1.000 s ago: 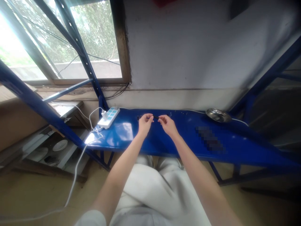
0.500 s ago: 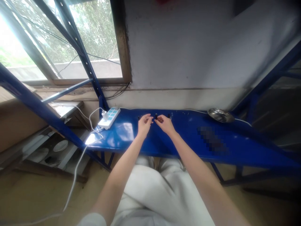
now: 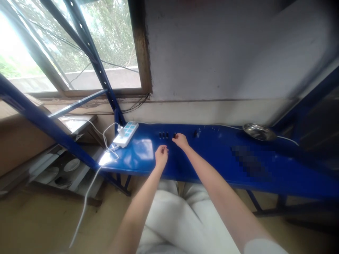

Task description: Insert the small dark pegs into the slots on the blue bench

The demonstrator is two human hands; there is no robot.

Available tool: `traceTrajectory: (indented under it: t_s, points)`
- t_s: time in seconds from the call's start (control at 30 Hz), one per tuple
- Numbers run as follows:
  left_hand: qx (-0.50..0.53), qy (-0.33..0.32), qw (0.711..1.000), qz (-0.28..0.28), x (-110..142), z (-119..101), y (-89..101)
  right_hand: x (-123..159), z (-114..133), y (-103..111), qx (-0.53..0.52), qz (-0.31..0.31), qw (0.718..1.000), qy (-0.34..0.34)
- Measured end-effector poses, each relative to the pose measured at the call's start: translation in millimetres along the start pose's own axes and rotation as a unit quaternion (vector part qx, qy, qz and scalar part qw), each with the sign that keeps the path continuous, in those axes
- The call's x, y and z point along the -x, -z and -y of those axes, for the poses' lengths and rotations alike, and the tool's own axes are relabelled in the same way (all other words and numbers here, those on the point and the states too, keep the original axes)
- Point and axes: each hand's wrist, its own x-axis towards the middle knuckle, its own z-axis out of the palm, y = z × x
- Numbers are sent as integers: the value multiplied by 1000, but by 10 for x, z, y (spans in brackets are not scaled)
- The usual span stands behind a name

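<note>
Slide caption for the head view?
Right hand pinching a black piece beside three others on a blue table; left hand nearer its front edge.

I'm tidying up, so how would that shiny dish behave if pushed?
The metal dish would likely be stiff, given its hard shine. It should probably slide easily on the glossy blue table. The white cord passing under or behind it might catch it.

Perhaps five black pieces (image 3: 163, 135), one metal dish (image 3: 259, 132)

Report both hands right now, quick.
Left hand: fingers curled; whether it holds anything cannot be told.
Right hand: closed, fingertips on a small black piece.
</note>
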Motion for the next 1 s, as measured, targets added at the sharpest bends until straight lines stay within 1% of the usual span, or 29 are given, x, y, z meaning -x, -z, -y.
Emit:
traceTrajectory:
  t_s: [0.13,0.3,0.47,0.67,0.77,0.83,0.9,1.0]
  points:
    - [10,8,1000,-8,9,-2,11,-98,66,-57,71,35,997,13]
    - [3,-8,1000,-3,9,14,8,-142,124,-119,118,67,991,-7]
    - [-5,-17,1000,-1,14,17,3,-194,130,-157,137,70,988,-21]
    - [-3,-15,1000,-3,12,7,8,-200,166,-147,137,82,986,-42]
    - [-2,-17,1000,-6,15,4,15,-185,185,-100,136,100,985,-44]
    - [1,-14,1000,-4,23,-1,20,-169,160,-34,134,104,985,-30]
    - [2,-11,1000,0,33,-11,26,-141,83,70,132,94,987,-7]
    - [0,-7,1000,5,48,-34,32,-75,-127,290,126,69,990,12]
